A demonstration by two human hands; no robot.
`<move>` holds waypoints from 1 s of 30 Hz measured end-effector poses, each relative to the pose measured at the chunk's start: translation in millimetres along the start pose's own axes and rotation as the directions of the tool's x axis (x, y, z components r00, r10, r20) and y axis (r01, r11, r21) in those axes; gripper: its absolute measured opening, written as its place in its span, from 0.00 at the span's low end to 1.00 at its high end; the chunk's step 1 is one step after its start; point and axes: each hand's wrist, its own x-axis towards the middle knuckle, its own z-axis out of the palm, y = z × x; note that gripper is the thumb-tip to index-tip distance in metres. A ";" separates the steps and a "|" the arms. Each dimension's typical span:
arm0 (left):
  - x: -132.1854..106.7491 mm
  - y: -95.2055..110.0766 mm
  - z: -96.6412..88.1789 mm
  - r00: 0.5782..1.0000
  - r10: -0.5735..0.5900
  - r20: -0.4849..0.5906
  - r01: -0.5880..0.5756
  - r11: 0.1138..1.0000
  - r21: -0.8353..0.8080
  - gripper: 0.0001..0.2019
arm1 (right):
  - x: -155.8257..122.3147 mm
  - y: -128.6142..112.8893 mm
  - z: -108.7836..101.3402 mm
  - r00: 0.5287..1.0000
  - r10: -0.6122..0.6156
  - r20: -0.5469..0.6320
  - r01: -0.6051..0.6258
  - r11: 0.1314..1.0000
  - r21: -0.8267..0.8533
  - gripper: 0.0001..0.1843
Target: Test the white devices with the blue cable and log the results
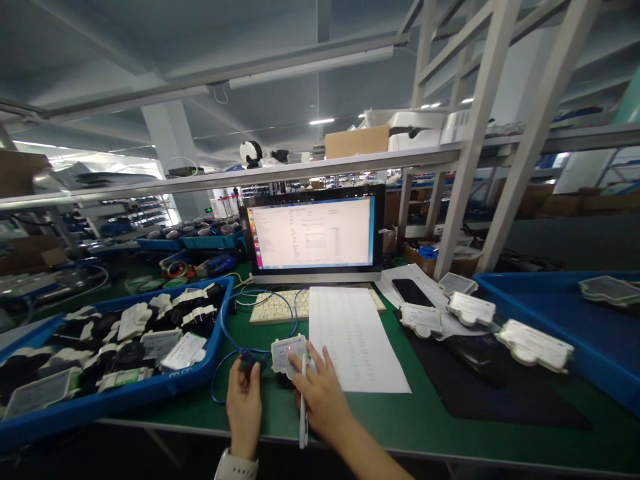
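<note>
My left hand (244,403) is closed around the plug end of a blue cable (223,321), which loops up over the keyboard. Just right of it, a white plastic module (280,353) with a small lit red light lies at the front of the green table. My right hand (324,399) holds a white pen (303,420), and its fingers reach onto the module's right side. Whether the plug sits in the module is hard to make out. Beside the right hand lies a printed sheet (357,340), partly over the cream keyboard (273,308).
On the left, a blue bin (175,381) is full of similar modules. A monitor (313,233) stands at the back. To the right are a phone (413,292), several modules (535,343), a black mat (510,400) and another blue bin (520,280). A shelf (295,172) crosses above.
</note>
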 end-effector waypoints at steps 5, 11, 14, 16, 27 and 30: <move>0.1 0.9 0.2 1.000 -0.013 0.001 0.013 1.000 -0.010 0.30 | 1.3 -0.8 -2.0 1.000 -0.007 0.006 0.007 1.000 0.005 0.18; 0.3 -2.0 0.4 1.000 -0.008 -0.005 0.008 1.000 -0.014 0.30 | 1.1 -0.9 -2.8 1.000 -0.007 0.013 0.007 1.000 0.017 0.20; 0.3 -3.6 0.5 1.000 -0.003 0.004 0.003 1.000 -0.019 0.29 | 1.3 -1.6 -3.5 1.000 -0.007 0.009 0.007 1.000 0.027 0.20; 0.2 -4.2 0.6 1.000 0.006 0.003 -0.005 1.000 -0.029 0.30 | 2.0 -2.6 -5.1 1.000 -0.009 -0.003 0.009 1.000 0.028 0.19; 0.1 -4.1 -0.6 1.000 0.021 -0.005 -0.021 1.000 -0.020 0.27 | 4.1 -3.5 -8.6 0.997 -0.058 -0.049 0.057 0.998 -0.019 0.14; -0.3 1.9 -0.5 0.997 0.064 -0.036 -0.064 0.998 -0.019 0.28 | 4.0 -4.4 -9.4 0.995 -0.050 -0.088 0.051 0.999 0.005 0.12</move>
